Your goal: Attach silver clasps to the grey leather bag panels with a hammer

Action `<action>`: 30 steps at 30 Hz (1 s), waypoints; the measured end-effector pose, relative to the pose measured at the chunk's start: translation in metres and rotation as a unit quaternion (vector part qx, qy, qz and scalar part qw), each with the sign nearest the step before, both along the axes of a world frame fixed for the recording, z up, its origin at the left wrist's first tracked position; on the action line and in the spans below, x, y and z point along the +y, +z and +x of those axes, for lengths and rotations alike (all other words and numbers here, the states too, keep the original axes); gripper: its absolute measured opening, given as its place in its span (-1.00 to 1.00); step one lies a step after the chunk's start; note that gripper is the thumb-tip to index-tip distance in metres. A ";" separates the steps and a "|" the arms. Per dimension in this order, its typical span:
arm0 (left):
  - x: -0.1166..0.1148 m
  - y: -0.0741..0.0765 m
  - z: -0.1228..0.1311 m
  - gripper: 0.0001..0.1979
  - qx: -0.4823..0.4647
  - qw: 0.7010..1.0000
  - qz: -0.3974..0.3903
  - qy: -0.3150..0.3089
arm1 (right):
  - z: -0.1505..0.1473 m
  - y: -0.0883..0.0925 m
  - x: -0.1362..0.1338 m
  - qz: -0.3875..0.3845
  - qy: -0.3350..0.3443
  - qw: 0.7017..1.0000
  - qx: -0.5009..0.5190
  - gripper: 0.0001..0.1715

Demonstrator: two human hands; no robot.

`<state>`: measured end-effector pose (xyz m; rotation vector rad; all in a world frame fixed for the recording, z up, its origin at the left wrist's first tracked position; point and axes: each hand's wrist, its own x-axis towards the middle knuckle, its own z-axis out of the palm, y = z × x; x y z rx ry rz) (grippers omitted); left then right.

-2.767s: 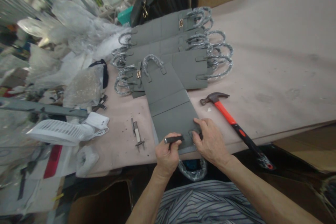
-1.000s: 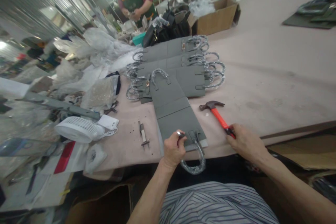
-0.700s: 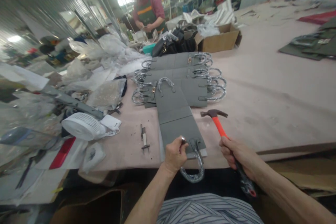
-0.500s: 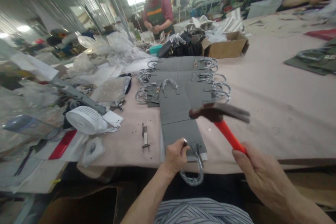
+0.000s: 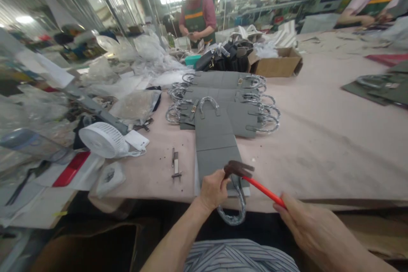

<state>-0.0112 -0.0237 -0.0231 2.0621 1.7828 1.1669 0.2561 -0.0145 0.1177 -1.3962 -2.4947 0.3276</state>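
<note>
My right hand [image 5: 306, 216] grips a claw hammer [image 5: 239, 169] by its orange-red handle. The dark hammer head is down at the top of my left hand [image 5: 214, 189], which is closed around a small metal punch, now hidden behind the fingers and the hammer head. Under my left hand lies a long grey bag panel [image 5: 216, 140], with a plastic-wrapped handle [image 5: 234, 219] hanging past the table edge. A second wrapped handle [image 5: 209, 103] is at the panel's far end.
Behind it are stacked grey panels [image 5: 219, 80] with wrapped handles. To the left lie metal tools [image 5: 176, 165] and a white fan [image 5: 102, 139]. A cardboard box [image 5: 277, 66] stands at the back. More grey pieces [image 5: 379, 85] lie right. A co-worker [image 5: 199, 17] stands across the table.
The hammer has come down and left, from raised above the panel to the top of my left hand. My left hand stays in place, still closed.
</note>
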 end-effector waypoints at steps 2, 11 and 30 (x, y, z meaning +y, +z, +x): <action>0.000 0.001 0.000 -0.86 0.000 1.000 0.002 -0.003 | -0.001 -0.008 0.003 -0.029 0.007 1.000 -0.010 -0.49; -0.002 0.008 0.000 -0.88 -0.018 1.000 0.021 -0.010 | 0.017 -0.082 0.056 -0.205 -0.139 0.969 -0.012 -0.55; 0.015 0.033 -0.068 -0.58 -0.397 0.873 -0.138 0.248 | -0.108 -0.122 0.033 -0.094 -0.107 0.987 0.070 -0.42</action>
